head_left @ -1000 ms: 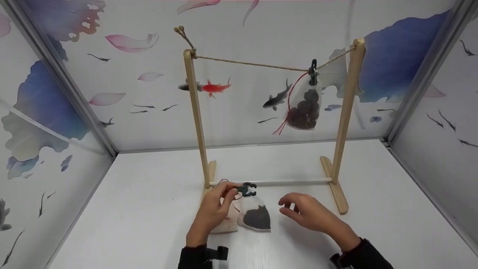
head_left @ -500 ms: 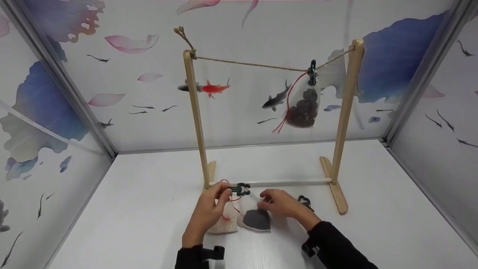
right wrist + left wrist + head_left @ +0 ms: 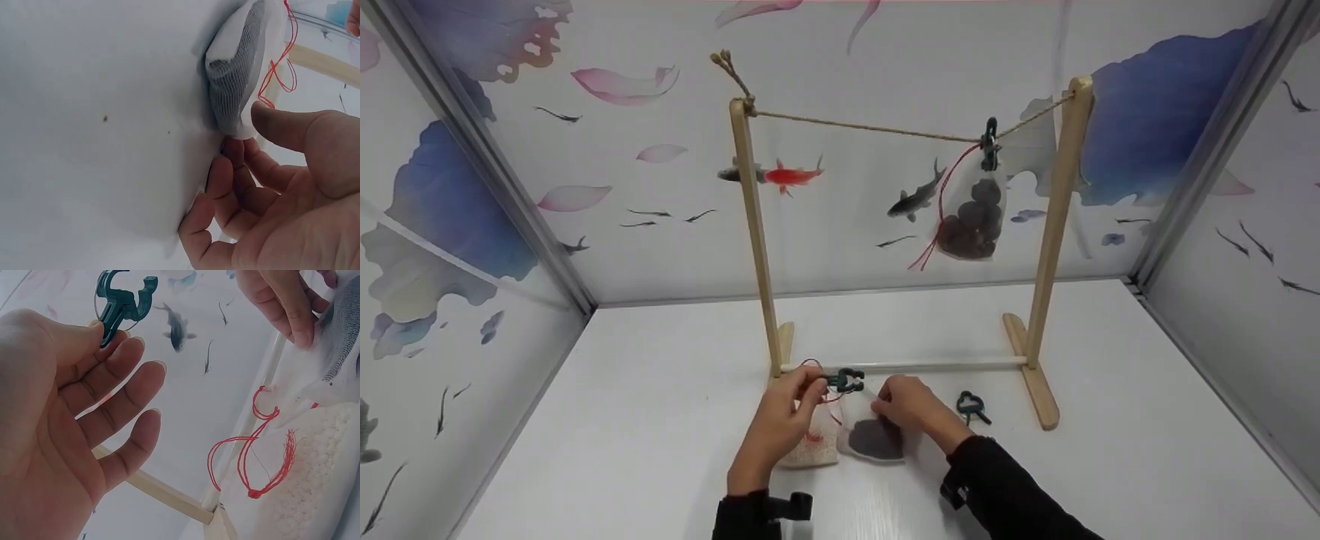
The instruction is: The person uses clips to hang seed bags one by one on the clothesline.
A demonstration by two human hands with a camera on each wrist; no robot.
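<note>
My left hand point(image 3: 780, 414) pinches a dark green plastic clip point(image 3: 846, 380) between thumb and index finger; its hooked jaws point right in the head view. In the left wrist view the other fingers are loosely bent below the clip point(image 3: 124, 301). My right hand point(image 3: 913, 405) pinches the upper edge of a sheer drawstring bag with dark contents point(image 3: 876, 440), thumb on top and fingertips beneath. The bag point(image 3: 236, 79) lies on the table. Beside it, partly behind my left hand, lies a second bag with pale grains point(image 3: 812, 450), tied with red cord point(image 3: 253, 492).
A wooden stand point(image 3: 757, 240) holds a sagging twine line point(image 3: 862, 129). From the line a clip point(image 3: 990, 146) suspends a sheer bag of dark round pieces point(image 3: 971, 225). Another green clip point(image 3: 972, 406) lies right of my right hand. Printed walls enclose the white table point(image 3: 645, 420).
My right hand has moved left from beside the dark-filled bag and now grips its upper edge, uncovering the clip on the table. My left hand's clip has shifted slightly left.
</note>
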